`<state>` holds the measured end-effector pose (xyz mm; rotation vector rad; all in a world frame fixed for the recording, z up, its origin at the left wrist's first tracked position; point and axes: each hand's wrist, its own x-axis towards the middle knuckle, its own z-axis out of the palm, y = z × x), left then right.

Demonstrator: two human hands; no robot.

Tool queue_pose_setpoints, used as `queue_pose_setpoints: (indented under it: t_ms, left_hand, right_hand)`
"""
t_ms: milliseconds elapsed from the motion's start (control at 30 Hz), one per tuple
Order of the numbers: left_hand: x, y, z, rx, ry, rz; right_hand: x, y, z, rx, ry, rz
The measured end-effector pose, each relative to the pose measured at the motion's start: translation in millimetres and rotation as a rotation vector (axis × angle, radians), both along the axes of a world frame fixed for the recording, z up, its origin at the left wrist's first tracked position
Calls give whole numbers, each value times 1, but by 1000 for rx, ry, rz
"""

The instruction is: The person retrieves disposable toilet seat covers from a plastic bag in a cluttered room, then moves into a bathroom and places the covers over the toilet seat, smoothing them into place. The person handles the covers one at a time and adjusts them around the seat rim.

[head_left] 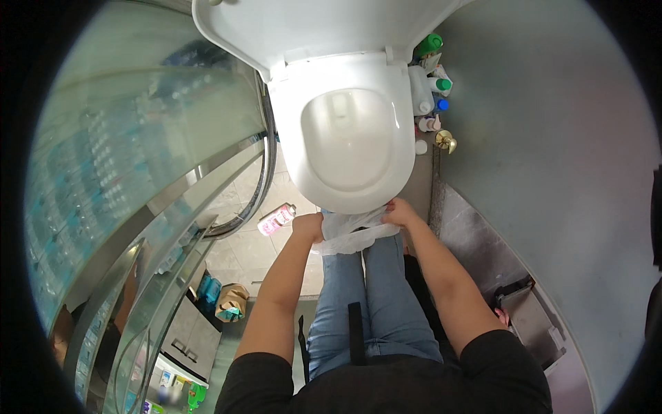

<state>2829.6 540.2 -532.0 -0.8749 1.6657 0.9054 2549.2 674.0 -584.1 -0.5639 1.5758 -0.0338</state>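
A thin white plastic bag (343, 243) stretches between my hands, spread in front of my knees at the front of the toilet. My left hand (309, 227) is closed on its left side. On the right side, my right hand (398, 212) pinches the bag's edge close to the toilet rim. The white toilet (293, 148) has its lid (331, 31) raised, and its bowl shows in full. To the left of my left hand, a pink and white bottle (276, 219) lies on the floor tiles.
Several bottles (422, 93) and a gold-coloured fitting (447, 141) line the toilet's right side, next to a grey wall panel (552, 138). Curved glass with a metal rail (196, 176) closes in the left. A brown paper bag (232, 302) stands at the lower left.
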Motion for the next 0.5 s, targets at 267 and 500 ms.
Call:
queue_pose_setpoints:
  t_ms: [267, 500]
  left_hand:
    - [-10, -29, 20, 11, 7, 72]
    - [-18, -42, 31, 46, -14, 67]
  right_hand:
    - [1, -13, -1, 186, 13, -629]
    - [9, -18, 9, 135, 225, -438]
